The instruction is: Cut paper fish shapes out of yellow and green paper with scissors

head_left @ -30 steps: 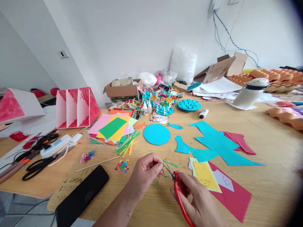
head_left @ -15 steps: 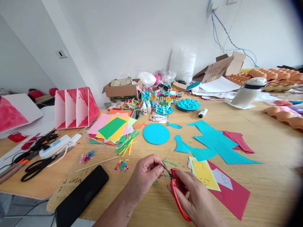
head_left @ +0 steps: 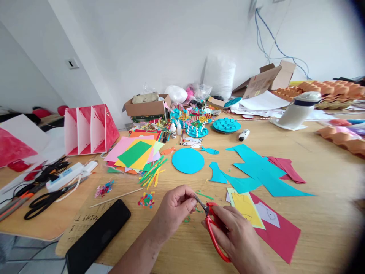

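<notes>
My right hand [head_left: 230, 228] is wrapped round the red handles of a pair of scissors [head_left: 212, 234]. Their metal blades point up and left, reaching the fingertips of my left hand [head_left: 181, 203]. Thumb and forefinger of that left hand are pinched together; what sits between them is too small or hidden to make out. Small green paper scraps [head_left: 187, 219] lie on the table under the blades, and a green strip [head_left: 205, 195] lies just beyond them. Right of the scissors is a yellow sheet with a drawn fish [head_left: 244, 205], resting on a pale green sheet and a red one [head_left: 285, 239].
A blue paper circle [head_left: 188, 161] lies ahead, with blue offcuts [head_left: 259, 167] to its right. Left are green and yellow strips [head_left: 152, 173], paper dots [head_left: 146, 199], a wooden stick [head_left: 116, 198] and a black phone [head_left: 98, 236]. Glue bottles [head_left: 173, 130] stand farther back.
The view has shifted very slightly. Both hands and the scissors stay in nearly the same place, the blades still at my left fingertips.
</notes>
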{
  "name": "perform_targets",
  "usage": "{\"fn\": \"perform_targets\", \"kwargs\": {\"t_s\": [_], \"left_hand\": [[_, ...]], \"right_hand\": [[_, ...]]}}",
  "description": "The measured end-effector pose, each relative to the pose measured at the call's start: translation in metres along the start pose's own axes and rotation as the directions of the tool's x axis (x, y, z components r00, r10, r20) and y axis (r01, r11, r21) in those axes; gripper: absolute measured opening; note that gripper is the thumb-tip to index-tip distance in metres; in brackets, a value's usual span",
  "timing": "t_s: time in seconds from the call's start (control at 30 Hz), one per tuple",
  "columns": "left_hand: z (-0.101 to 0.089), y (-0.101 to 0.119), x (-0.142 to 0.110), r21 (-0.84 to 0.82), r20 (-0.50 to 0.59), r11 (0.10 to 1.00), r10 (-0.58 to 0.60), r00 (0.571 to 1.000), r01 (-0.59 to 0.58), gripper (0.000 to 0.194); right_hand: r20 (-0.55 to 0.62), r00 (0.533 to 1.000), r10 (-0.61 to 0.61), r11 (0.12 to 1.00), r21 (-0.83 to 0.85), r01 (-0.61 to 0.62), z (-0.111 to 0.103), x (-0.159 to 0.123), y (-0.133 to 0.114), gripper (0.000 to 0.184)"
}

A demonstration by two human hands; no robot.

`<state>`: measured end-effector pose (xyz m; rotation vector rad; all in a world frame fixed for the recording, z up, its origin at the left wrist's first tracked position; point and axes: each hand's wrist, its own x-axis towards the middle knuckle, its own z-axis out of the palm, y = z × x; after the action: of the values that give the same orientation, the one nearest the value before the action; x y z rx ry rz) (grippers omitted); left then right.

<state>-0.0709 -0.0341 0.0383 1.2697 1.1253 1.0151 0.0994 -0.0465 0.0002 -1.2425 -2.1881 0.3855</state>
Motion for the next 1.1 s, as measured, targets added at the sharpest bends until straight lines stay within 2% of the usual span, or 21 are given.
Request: {"fn": "perform_targets", "kwargs": {"t_s": [0.37, 0.63, 1.1], "left_hand": [[-0.0012, 0.0030, 0.0004, 0.022, -0.035, 1.000, -0.011, 0.999, 0.012, 0.011], [-0.0001, 0.0029, -0.0007, -0.020, -0.056, 1.000, -0.011, 0.998, 0.010, 0.012], [-0.0015, -0.0021, -0.0013, -0.042, -0.026, 0.999, -0.005, 1.000, 0.004, 0.011]], "right_hand": [[0.016, 1.000, -0.010, 0.999, -0.036, 0.010, -0.0016, -0.0003, 0.0006, 0.022], [-0.040, 0.999, -0.011, 1.000, -0.024, 0.010, -0.0018, -0.0011, -0.0024, 0.022], [-0.018, 1.000, 0.022, 0.998, -0.059, -0.023, 0.0010, -0.0079, 0.0010, 0.028]]}}
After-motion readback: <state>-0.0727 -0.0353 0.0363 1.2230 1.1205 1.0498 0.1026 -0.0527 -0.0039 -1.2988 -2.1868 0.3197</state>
